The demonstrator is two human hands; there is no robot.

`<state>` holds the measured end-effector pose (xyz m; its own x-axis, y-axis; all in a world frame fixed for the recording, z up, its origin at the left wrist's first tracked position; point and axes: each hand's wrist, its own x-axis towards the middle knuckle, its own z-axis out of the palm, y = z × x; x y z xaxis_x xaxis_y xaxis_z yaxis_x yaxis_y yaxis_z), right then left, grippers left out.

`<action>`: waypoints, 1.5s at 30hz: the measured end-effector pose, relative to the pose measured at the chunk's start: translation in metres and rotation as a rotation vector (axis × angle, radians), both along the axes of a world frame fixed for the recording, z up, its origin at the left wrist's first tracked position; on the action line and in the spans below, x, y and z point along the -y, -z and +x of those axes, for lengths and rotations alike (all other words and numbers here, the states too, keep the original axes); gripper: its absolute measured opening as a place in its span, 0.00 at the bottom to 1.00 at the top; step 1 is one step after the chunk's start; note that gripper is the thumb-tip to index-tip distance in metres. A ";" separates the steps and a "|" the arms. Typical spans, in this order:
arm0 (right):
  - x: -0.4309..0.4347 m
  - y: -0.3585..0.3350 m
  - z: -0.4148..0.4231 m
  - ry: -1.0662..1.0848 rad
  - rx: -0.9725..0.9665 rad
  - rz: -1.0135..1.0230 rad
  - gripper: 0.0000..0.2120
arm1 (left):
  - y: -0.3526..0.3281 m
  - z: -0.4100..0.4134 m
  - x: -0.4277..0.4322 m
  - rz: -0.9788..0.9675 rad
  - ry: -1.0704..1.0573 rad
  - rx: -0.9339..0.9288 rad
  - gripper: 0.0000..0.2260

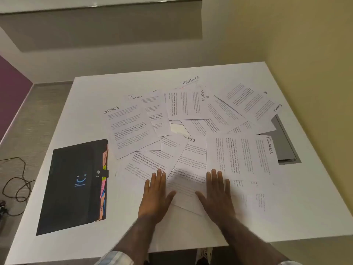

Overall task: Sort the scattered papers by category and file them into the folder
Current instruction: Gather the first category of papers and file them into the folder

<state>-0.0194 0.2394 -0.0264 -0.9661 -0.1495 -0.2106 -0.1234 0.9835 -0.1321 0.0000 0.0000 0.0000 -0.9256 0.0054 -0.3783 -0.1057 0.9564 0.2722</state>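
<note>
Several printed sheets lie scattered and overlapping across the white table. Some carry handwritten headings: a SPORTS sheet at the left, a FINANCE sheet at the right, more FINANCE and SPORTS sheets farther back. A black folder with a blue smiley and coloured tabs along its right edge lies closed at the near left. My left hand rests flat, fingers straight, on the near sheets. My right hand lies flat beside it on the same overlapping sheets. Neither hand holds anything.
A grey metal cable hatch sits in the table at the right, partly under papers. A black cable loops on the floor to the left. A yellow wall borders the table's right side.
</note>
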 end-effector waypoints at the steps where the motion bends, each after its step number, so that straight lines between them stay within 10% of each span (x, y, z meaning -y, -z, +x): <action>1: -0.001 0.002 0.000 0.003 0.007 0.006 0.42 | 0.000 0.000 -0.003 0.008 -0.015 0.017 0.43; 14: 0.014 -0.026 -0.016 -0.096 0.013 -0.071 0.37 | 0.003 0.003 -0.013 -0.096 -0.022 0.078 0.37; 27: 0.114 -0.054 -0.083 0.752 0.535 -1.174 0.13 | 0.000 -0.004 0.019 0.054 0.040 0.082 0.34; 39: 0.147 -0.057 -0.106 0.906 0.627 -1.228 0.11 | -0.024 -0.004 0.028 0.284 -0.021 0.129 0.37; 45: 0.147 -0.058 -0.105 0.521 0.454 -0.619 0.11 | -0.024 -0.008 0.031 0.354 -0.059 0.093 0.36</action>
